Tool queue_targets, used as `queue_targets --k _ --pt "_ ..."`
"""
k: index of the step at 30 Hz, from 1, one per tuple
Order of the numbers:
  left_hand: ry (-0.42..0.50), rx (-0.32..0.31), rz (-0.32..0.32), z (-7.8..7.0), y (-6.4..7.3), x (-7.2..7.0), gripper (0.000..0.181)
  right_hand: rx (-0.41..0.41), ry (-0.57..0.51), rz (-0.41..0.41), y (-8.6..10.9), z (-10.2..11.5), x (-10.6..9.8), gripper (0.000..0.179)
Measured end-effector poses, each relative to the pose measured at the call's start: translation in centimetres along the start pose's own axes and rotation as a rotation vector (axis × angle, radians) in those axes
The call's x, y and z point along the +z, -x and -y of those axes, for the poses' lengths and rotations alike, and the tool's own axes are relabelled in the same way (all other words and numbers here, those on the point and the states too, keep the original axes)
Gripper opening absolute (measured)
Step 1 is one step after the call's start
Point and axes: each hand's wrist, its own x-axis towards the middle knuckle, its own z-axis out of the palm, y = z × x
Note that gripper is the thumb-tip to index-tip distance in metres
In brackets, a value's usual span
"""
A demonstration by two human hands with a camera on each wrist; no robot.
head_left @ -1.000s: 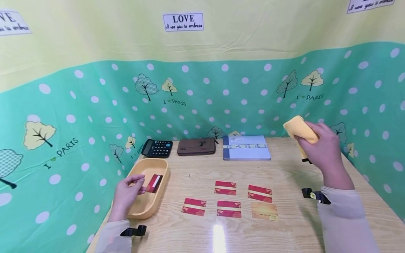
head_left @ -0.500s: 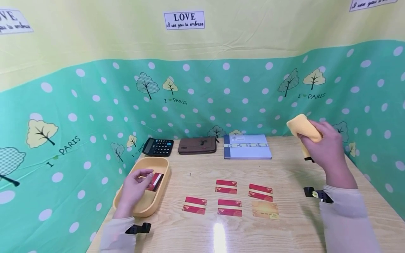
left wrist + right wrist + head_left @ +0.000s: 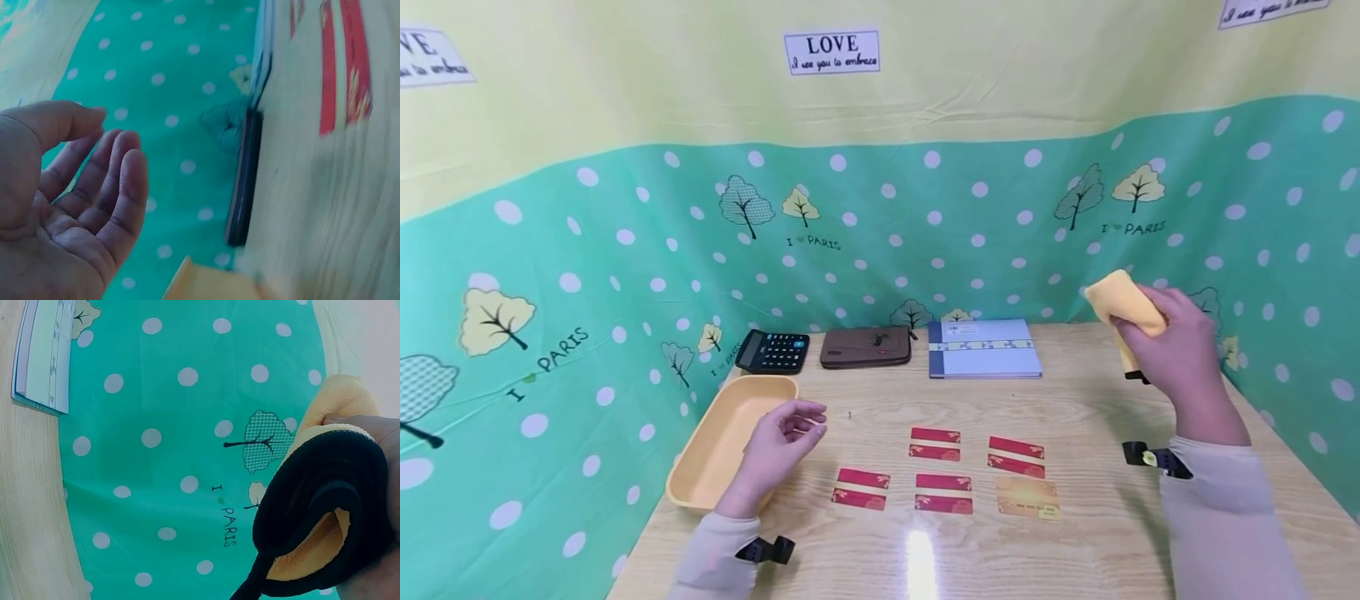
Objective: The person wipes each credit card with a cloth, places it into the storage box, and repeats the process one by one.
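Observation:
My left hand [image 3: 782,442] is over the right side of the yellow tray [image 3: 700,454], its fingers loosely bent with nothing between them. The left wrist view shows that hand [image 3: 75,200] with the thumb tip close to the index finger. A dark red card seen earlier in the tray is not visible now; the hand covers that part. Raised at the far right, my right hand [image 3: 1180,350] grips a folded yellow cloth [image 3: 1123,302]. Close up, the cloth [image 3: 340,400] shows a thick black edging and a black strap. Several red-striped cards [image 3: 943,493] and a gold card [image 3: 1028,497] lie flat on the table.
Along the back of the table are a black calculator [image 3: 772,352], a brown zip wallet [image 3: 865,347] and a light blue folder [image 3: 985,350]. A green and yellow patterned curtain [image 3: 925,217] encloses the table [image 3: 1037,558] at the back and sides.
My left hand has moved right across the tray, from its middle to its right rim. The right hand, still gripping the cloth, has shifted slightly right. The cards on the table stay put.

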Motion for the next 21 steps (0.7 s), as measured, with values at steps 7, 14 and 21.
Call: queue_targets --k 7,14,21 --pt "-0.057 0.047 0.246 0.7 0.1 2.8 0.027 0.000 -0.009 -0.006 0.0 0.0 -0.1 0.052" --pt "-0.110 0.014 0.397 1.7 0.7 4.1 0.037 0.020 0.009 0.034 0.1 0.3 -0.1 0.053" --pt "-0.164 -0.012 0.431 2.3 0.9 4.4 0.044 0.007 0.009 0.046 0.1 0.4 0.0 0.053"
